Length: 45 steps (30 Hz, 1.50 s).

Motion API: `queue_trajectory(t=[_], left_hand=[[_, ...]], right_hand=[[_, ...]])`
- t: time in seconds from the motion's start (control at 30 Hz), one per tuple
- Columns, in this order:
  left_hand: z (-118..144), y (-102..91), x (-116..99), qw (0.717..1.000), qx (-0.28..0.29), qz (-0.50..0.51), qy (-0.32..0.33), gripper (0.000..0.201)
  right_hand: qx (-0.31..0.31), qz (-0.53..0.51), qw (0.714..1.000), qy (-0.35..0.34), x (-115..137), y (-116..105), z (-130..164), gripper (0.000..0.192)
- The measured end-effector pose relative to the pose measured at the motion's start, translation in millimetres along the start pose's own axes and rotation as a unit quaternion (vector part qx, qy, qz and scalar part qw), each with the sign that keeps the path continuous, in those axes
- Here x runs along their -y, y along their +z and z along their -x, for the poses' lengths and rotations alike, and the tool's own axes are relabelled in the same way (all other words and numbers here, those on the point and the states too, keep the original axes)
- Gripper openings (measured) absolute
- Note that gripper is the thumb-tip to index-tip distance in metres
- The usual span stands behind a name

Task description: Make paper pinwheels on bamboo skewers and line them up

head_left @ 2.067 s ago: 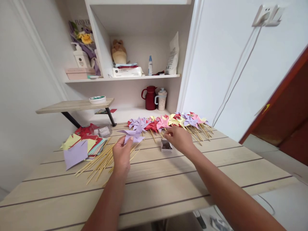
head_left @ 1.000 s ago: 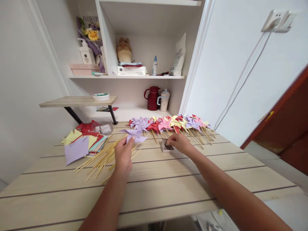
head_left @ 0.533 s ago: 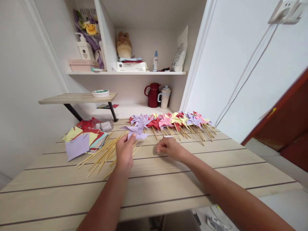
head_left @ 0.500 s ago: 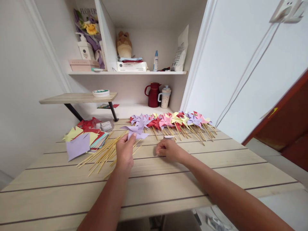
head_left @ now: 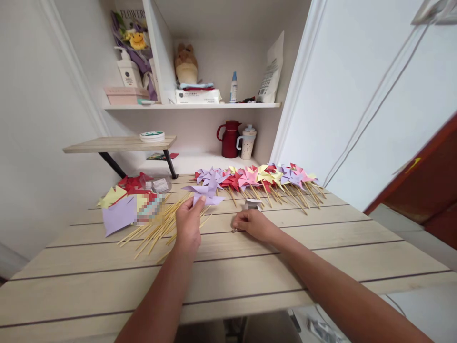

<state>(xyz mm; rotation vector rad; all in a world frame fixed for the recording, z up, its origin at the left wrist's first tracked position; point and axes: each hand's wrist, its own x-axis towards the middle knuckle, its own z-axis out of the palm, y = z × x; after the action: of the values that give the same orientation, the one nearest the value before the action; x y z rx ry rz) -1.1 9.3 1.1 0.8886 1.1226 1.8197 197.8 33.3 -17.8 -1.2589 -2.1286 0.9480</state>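
Observation:
My left hand point(head_left: 189, 221) pinches a purple paper pinwheel point(head_left: 209, 194) between thumb and fingers, held just above the table. Beneath and beside that hand lies a loose spread of thin wooden sticks point(head_left: 153, 228). My right hand point(head_left: 254, 225) rests low over the table with fingertips pressed together. A tiny item point(head_left: 234, 230) shows at those fingertips, too small to name. Right behind this hand stands a small greyish box point(head_left: 253, 204), partly hidden by it. Finished pinwheels on sticks point(head_left: 250, 177) in purple, red, pink and yellow lie in a row farther back.
At the left are cut paper sheets point(head_left: 119, 216) and a clear plastic container point(head_left: 160, 185). A small raised shelf point(head_left: 107, 144) carries a white round item point(head_left: 152, 136). A red jug point(head_left: 229, 139) and a cup point(head_left: 247, 143) stand at the back.
The view has shifted slightly. My left hand still holds the pinwheel. My right hand has dropped a little nearer the tabletop, showing more of the small box and the tiny item at its fingertips.

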Motion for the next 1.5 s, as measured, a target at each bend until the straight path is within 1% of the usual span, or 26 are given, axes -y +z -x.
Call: queue_trajectory(t=[0.23,0.43,0.6,0.8,1.0,1.23,1.5], left_hand=[[0.3,0.8,-0.4,1.0,-0.002,0.005,-0.008,0.031],[0.1,0.4,0.0,1.0,0.005,0.023,-0.014,0.031],[-0.1,0.0,0.9,0.999,0.012,0.027,-0.019,0.032],[0.0,0.1,1.5,0.999,0.03,0.032,-0.018,0.034],[0.7,-0.2,1.7,0.999,0.04,0.011,-0.012,0.028],[0.7,-0.3,1.7,0.999,0.04,0.017,-0.027,0.029],[2.1,0.6,-0.7,0.999,0.039,0.018,-0.027,0.027]], right_hand=[[-0.023,-0.009,1.0,-0.004,-0.5,-4.6,8.5,0.017],[-0.008,-0.074,0.997,0.012,-7.7,-3.7,10.5,0.017],[-0.029,-0.032,0.999,-0.023,-7.5,-3.8,10.4,0.015],[-0.024,0.016,0.999,-0.023,-4.8,-1.8,11.2,0.011],[-0.025,0.02,0.999,-0.028,-1.3,-0.5,12.1,0.012],[-0.023,0.02,0.999,-0.032,-5.4,2.2,11.2,0.01],[-0.023,0.017,0.999,-0.016,-4.7,3.0,10.9,0.01]])
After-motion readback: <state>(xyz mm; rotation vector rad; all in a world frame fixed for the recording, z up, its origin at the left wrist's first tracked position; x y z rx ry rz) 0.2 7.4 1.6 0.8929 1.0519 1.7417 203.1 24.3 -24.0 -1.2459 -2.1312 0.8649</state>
